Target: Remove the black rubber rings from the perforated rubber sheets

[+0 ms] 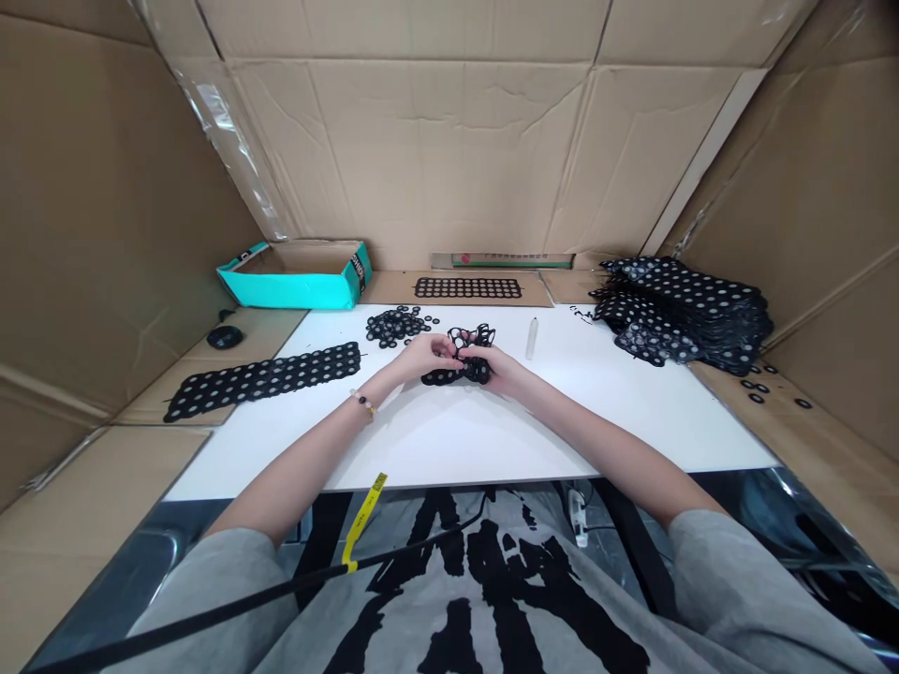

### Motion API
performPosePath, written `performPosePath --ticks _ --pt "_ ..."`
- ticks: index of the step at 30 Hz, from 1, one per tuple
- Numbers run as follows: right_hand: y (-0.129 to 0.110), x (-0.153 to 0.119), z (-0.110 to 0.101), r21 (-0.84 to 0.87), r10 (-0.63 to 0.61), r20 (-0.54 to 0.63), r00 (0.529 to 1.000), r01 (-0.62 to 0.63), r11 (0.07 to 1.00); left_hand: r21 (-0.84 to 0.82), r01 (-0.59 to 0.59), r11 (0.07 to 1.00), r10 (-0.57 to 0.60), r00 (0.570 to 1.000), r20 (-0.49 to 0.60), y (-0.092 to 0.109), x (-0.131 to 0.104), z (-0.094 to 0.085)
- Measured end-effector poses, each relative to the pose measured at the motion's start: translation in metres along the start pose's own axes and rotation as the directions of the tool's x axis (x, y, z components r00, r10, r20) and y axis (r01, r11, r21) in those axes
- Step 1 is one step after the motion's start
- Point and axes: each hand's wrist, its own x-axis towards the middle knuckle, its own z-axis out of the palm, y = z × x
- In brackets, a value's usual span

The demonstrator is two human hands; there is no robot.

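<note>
My right hand (495,365) is wrapped around a bunched-up black perforated sheet (478,371), rubbery in look, over the middle of the white board. Close against it on the left, my left hand (430,354) has its thumb and fingers curled together in a pinch at the sheet's edge. Exactly what lies between those fingertips is too small to make out. Thin black loops stick up above the hands, and part of the sheet hangs below them. Just behind my left hand lies a pile of small black rings (394,325).
A flat perforated strip (267,379) lies left, another perforated sheet (468,287) at the back. Stacked perforated sheets (695,314) fill the right rear. A turquoise box (291,288), a black round object (225,336), a whitish pen-like stick (532,338) and cardboard walls (421,159) surround the white board (449,440).
</note>
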Motion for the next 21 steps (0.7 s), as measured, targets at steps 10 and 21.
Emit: performPosePath --ticks 10,21 --pt "-0.002 -0.004 0.002 -0.002 -0.015 0.028 0.999 0.015 1.000 -0.154 0.101 0.983 -0.103 0.995 -0.006 0.004 -0.003 -0.003" --pt "0.001 0.016 -0.023 -0.628 -0.201 -0.212 0.956 0.024 0.778 -0.016 0.135 0.991 -0.120 0.815 -0.567 -0.033 0.011 -0.077"
